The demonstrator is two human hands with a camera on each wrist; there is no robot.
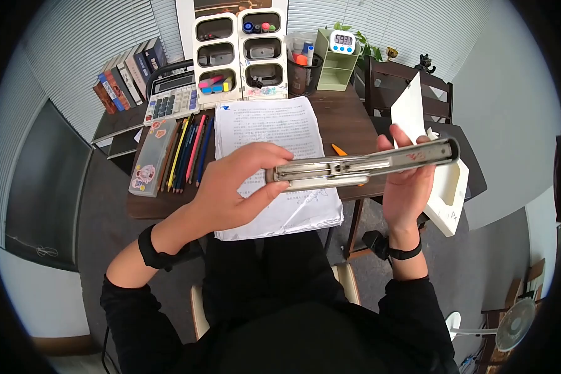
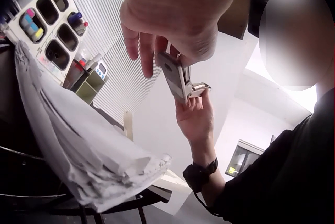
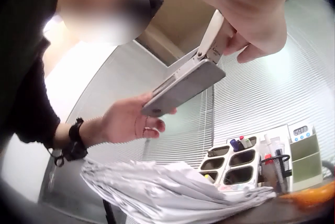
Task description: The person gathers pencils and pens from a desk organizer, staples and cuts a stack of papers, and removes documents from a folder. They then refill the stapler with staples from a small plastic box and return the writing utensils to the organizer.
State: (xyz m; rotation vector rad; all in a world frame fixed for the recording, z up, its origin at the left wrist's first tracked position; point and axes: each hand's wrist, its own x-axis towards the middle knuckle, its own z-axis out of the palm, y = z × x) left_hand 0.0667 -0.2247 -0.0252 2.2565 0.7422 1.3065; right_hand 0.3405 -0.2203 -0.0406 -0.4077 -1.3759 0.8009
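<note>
Stapler, its long axis crosswise above the papers, is pinched at its left end by the left grip and held toward its right end by the right grip.

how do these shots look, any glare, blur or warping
Head view: strong fisheye bending, black corners, but the stapler looks fairly sharp; left wrist view: white glare above the black sleeve; right wrist view: blown-out white toward the left, and the orange object at lower right soft and blurred.
</note>
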